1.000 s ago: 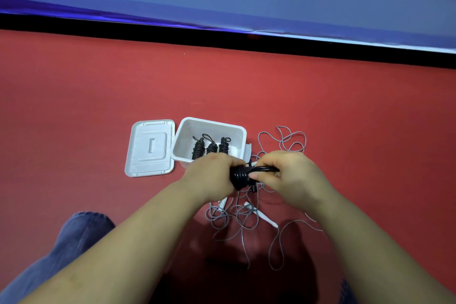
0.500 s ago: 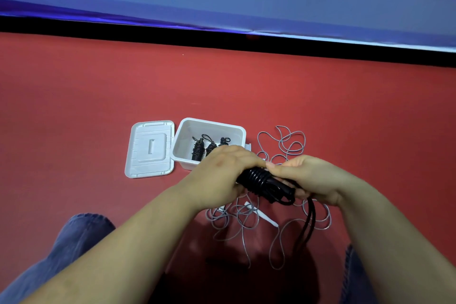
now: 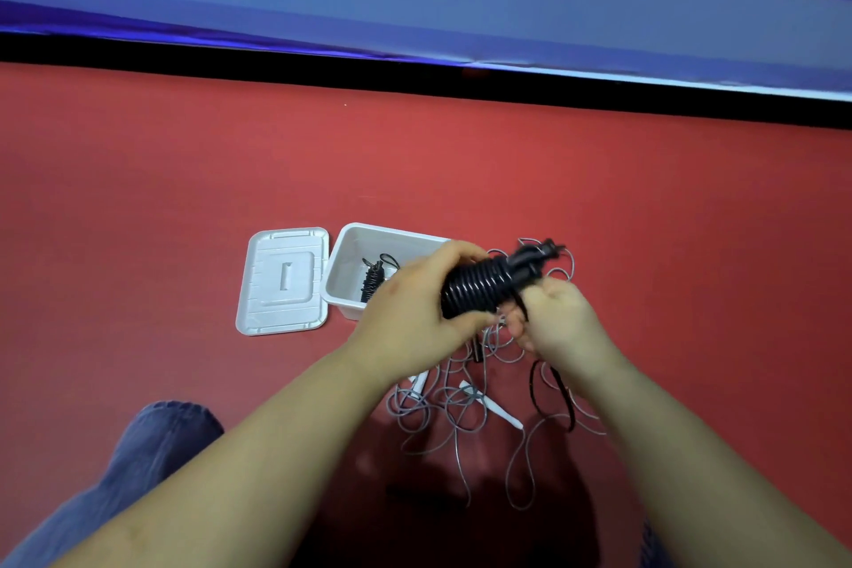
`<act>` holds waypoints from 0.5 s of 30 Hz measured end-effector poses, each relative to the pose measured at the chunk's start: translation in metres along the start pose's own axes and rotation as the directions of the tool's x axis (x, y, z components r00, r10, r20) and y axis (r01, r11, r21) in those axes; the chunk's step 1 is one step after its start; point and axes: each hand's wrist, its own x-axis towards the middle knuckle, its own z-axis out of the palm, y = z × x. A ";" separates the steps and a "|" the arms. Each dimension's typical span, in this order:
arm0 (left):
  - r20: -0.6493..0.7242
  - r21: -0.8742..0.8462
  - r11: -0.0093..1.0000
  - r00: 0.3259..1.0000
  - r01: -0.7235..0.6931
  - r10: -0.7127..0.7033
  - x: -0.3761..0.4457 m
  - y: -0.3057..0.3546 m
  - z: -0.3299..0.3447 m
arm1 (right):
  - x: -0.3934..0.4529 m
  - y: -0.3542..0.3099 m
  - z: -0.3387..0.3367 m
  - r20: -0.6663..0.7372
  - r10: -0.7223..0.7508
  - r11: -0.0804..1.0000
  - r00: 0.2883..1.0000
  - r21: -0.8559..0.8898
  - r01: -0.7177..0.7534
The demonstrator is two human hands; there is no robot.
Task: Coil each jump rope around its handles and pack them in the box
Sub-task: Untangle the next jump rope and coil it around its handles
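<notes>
Fingers: my left hand [image 3: 415,314] has its fingers [image 3: 465,324] curled round the near end of the black rope [image 3: 479,286], which is coiled tight on its handles; my right hand [image 3: 555,321] pinches the loose black strand just beside the coil, fingers bent in on it.
Floor: I see red floor [image 3: 645,221] running up to a black strip, with a blue wall [image 3: 415,0] beyond it.
Leg: my left leg [image 3: 138,461] in blue denim shows at the lower left.
Arms: both forearms reach in from the bottom edge and meet over the ropes.
Lid: the white lid [image 3: 282,284] lies flat on the floor, just left of the box and touching it or nearly so.
Box: the white box [image 3: 350,263] sits open behind my left hand; at least one coiled black rope [image 3: 372,279] lies inside, the rest hidden by my hand.
Grey rope: a grey rope [image 3: 456,420] lies loose and tangled on the floor under and beyond my hands, its white handle [image 3: 495,410] showing between my arms.
Black rope: held above the floor, tilted up to the right, just right of the box.
Tail: the uncoiled black strand [image 3: 551,397] hangs from my right hand in a loop.
</notes>
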 end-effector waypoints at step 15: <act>0.046 0.379 0.890 0.955 0.255 -0.294 0.011 -0.017 -0.010 | -0.012 -0.001 -0.010 0.250 -0.408 0.620 0.878 -0.630 0.467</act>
